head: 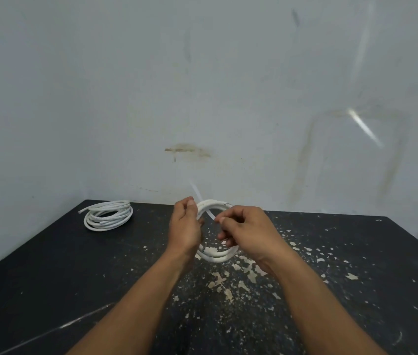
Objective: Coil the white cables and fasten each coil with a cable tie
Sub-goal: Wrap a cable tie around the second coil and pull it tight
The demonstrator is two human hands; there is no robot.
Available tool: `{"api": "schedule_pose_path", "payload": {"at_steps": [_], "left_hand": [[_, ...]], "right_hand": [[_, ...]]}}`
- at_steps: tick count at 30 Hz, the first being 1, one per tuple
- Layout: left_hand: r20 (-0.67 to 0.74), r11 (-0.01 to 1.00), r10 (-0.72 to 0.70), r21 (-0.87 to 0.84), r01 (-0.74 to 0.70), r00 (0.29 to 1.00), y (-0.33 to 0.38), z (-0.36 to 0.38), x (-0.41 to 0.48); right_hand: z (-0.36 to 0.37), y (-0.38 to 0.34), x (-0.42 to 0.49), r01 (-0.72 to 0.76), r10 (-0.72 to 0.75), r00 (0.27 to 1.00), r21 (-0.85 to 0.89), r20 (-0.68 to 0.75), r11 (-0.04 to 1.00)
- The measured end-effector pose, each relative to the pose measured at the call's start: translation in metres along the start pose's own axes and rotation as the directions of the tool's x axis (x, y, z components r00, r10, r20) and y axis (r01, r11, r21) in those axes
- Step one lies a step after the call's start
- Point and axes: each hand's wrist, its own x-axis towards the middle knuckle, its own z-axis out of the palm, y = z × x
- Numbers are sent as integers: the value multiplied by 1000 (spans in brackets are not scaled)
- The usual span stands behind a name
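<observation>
A white cable coil [215,254] is held upright above the black table, between both hands. My left hand [185,226] grips its left side with curled fingers. My right hand [243,231] is at the coil's right side and pinches a thin translucent cable tie [211,215], whose blurred tail sticks up past the coil's top toward the wall. Much of the coil is hidden behind my hands. A second white cable coil [108,215] lies flat at the table's far left corner, with one loose end pointing left.
The black table [74,265] has chipped pale patches across its middle and right. A stained grey wall [202,98] stands directly behind the table's far edge.
</observation>
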Motion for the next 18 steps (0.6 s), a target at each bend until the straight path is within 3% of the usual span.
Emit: {"api": "schedule_pose_path", "payload": {"at_steps": [7, 12, 18], "left_hand": [[66, 993, 106, 38, -108, 992, 10, 0, -12], [118, 982, 154, 92, -165, 981, 12, -5, -21], [170, 972, 176, 125, -198, 970, 9, -11, -24]], "right_hand": [[3, -4, -5, 52, -51, 999, 43, -20, 998], [10, 5, -4, 218, -264, 957, -301, -121, 928], [15, 9, -6, 331, -420, 880, -348, -223, 877]]}}
